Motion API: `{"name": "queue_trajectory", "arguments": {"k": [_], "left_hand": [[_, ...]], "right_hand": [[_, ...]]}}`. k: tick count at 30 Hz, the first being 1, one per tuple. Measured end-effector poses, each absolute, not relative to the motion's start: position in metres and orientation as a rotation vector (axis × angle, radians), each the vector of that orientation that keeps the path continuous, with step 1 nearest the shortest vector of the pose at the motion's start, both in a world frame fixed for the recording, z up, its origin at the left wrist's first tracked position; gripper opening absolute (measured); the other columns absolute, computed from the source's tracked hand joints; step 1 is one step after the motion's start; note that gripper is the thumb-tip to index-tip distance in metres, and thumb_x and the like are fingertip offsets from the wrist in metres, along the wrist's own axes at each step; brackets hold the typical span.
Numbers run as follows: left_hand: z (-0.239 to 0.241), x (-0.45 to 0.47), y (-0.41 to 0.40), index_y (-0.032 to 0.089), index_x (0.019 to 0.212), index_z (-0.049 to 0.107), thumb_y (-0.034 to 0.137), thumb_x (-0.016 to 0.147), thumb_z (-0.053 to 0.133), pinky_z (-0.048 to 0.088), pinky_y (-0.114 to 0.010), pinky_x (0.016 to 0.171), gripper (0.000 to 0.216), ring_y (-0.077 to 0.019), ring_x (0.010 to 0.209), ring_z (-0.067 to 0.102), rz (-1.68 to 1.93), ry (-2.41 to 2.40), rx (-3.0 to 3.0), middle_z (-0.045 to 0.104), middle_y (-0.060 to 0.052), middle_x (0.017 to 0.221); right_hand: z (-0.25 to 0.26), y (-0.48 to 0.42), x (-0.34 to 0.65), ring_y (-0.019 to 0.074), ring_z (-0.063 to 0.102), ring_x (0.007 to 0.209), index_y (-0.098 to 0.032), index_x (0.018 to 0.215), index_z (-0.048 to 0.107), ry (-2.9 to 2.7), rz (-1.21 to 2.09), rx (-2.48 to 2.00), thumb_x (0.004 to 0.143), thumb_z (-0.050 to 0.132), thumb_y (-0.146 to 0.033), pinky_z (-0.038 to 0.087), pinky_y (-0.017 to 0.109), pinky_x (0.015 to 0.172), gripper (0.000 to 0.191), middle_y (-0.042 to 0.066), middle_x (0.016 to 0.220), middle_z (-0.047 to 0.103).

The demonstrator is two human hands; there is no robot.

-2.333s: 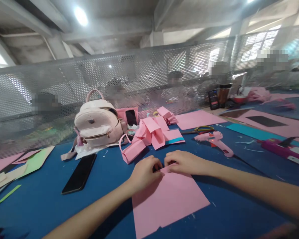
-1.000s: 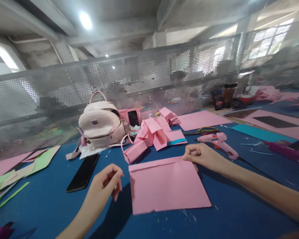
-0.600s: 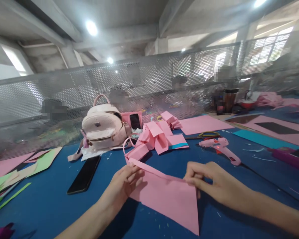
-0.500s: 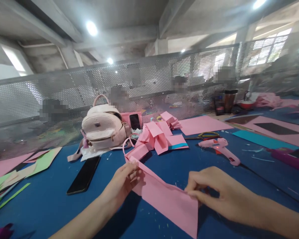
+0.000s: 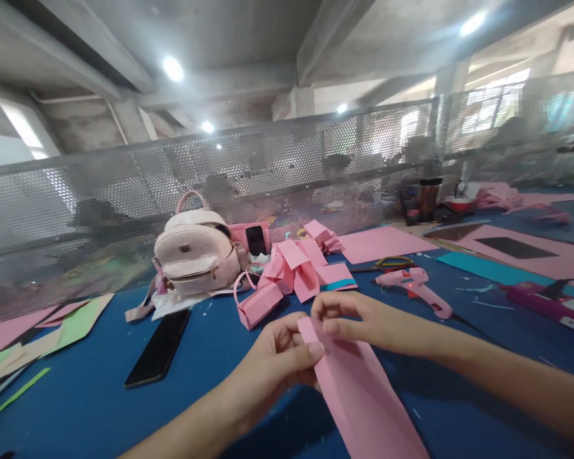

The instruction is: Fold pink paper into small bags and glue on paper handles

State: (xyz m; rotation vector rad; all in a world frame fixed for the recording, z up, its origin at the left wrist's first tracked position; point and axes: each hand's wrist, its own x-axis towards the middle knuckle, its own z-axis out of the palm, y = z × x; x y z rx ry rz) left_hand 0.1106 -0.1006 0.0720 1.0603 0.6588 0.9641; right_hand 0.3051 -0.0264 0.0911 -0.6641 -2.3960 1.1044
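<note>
Two hands (image 5: pixel 280 357) (image 5: pixel 358 322) holding folded pink paper (image 5: pixel 366 392), flat tabletop (image 5: pixel 98 350), perforated screen (image 5: pixel 272 156)

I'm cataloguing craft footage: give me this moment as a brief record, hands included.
left hand: pinching the pink sheet near its far end
right hand: curled at that same end, grip unclear
pink sheet: creased lengthwise
glue gun: on the blue table, right of the hands
nearer phone: flat, left of the hands
backpack: beyond that phone
</note>
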Motion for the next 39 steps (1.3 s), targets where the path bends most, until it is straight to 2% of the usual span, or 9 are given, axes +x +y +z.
{"name": "queue_trajectory", "arguments": {"k": [3, 7, 11, 15, 18, 21, 29, 33, 39], "left_hand": [[0.06, 0.105, -0.097, 0.014, 0.097, 0.064, 0.034, 0.077, 0.078, 0.056, -0.026, 0.069, 0.031, -0.0145, 0.071, 0.068, 0.935, 0.743, 1.137, 0.07, -0.007, 0.084], [0.036, 0.09, -0.081, 0.015, 0.084, 0.055, 0.039, 0.071, 0.081, 0.056, -0.025, 0.057, 0.038, -0.0135, 0.054, 0.067, 0.899, 0.867, 1.19, 0.067, -0.001, 0.065], [0.012, 0.077, -0.061, 0.017, 0.078, 0.05, 0.037, 0.067, 0.083, 0.054, -0.023, 0.051, 0.04, -0.0135, 0.046, 0.065, 0.853, 1.001, 1.243, 0.06, 0.005, 0.052], [-0.007, 0.067, -0.046, 0.018, 0.076, 0.049, 0.04, 0.074, 0.075, 0.052, -0.023, 0.048, 0.035, -0.0134, 0.046, 0.064, 0.816, 1.093, 1.314, 0.061, 0.003, 0.056], [-0.015, 0.061, -0.041, 0.018, 0.077, 0.049, 0.044, 0.088, 0.059, 0.044, -0.019, 0.042, 0.03, -0.0132, 0.047, 0.062, 0.81, 1.144, 1.43, 0.062, 0.001, 0.059], [-0.019, 0.057, -0.039, 0.018, 0.073, 0.049, 0.043, 0.096, 0.046, 0.037, -0.018, 0.044, 0.034, -0.0094, 0.047, 0.054, 0.81, 1.203, 1.606, 0.058, 0.002, 0.06], [-0.02, 0.056, -0.041, 0.018, 0.066, 0.042, 0.033, 0.098, 0.045, 0.027, -0.02, 0.052, 0.036, -0.0089, 0.055, 0.036, 0.784, 1.257, 1.766, 0.041, 0.006, 0.058], [-0.018, 0.056, -0.04, 0.019, 0.064, 0.038, 0.03, 0.097, 0.046, 0.026, -0.021, 0.052, 0.036, -0.0093, 0.056, 0.033, 0.786, 1.23, 1.765, 0.036, 0.006, 0.059], [-0.019, 0.055, -0.043, 0.019, 0.065, 0.038, 0.028, 0.098, 0.045, 0.027, -0.021, 0.054, 0.034, -0.0097, 0.058, 0.035, 0.812, 1.205, 1.83, 0.037, 0.005, 0.061]], "right_hand": [[0.087, -0.014, 0.297, 0.0118, 0.051, 0.065, -0.016, 0.078, 0.062, -2.412, 1.219, -0.727, 0.088, 0.06, -0.047, 0.038, 0.021, 0.06, 0.033, -0.003, 0.071, 0.057], [0.077, 0.005, 0.286, 0.0129, 0.053, 0.073, -0.015, 0.084, 0.066, -2.548, 1.183, -0.639, 0.087, 0.061, -0.034, 0.039, 0.022, 0.067, 0.02, -0.001, 0.079, 0.061], [0.055, 0.027, 0.269, 0.0138, 0.054, 0.075, -0.014, 0.086, 0.066, -2.646, 1.242, -0.577, 0.086, 0.057, -0.027, 0.039, 0.023, 0.066, 0.015, 0.0, 0.081, 0.062], [0.03, 0.043, 0.254, 0.0126, 0.052, 0.07, -0.014, 0.083, 0.063, -2.634, 1.326, -0.571, 0.086, 0.056, -0.024, 0.038, 0.022, 0.064, 0.013, -0.001, 0.077, 0.059], [0.015, 0.048, 0.247, 0.0114, 0.048, 0.068, -0.014, 0.076, 0.058, -2.588, 1.351, -0.58, 0.091, 0.052, -0.03, 0.036, 0.021, 0.062, 0.022, -0.003, 0.073, 0.052], [0.001, 0.046, 0.246, 0.0108, 0.044, 0.067, -0.016, 0.074, 0.053, -2.519, 1.343, -0.564, 0.095, 0.047, -0.033, 0.034, 0.021, 0.061, 0.028, -0.004, 0.071, 0.048], [-0.017, 0.035, 0.246, 0.0127, 0.046, 0.071, -0.019, 0.073, 0.052, -2.469, 1.221, -0.68, 0.094, 0.048, -0.027, 0.033, 0.027, 0.078, 0.023, -0.005, 0.069, 0.05], [-0.019, 0.033, 0.245, 0.0116, 0.046, 0.066, -0.019, 0.071, 0.056, -2.45, 1.226, -0.701, 0.092, 0.051, -0.026, 0.032, 0.03, 0.083, 0.023, -0.006, 0.067, 0.051], [-0.02, 0.029, 0.244, 0.013, 0.051, 0.071, -0.02, 0.07, 0.063, -2.364, 1.267, -0.744, 0.091, 0.056, -0.023, 0.031, 0.031, 0.09, 0.022, -0.005, 0.067, 0.059]]}}
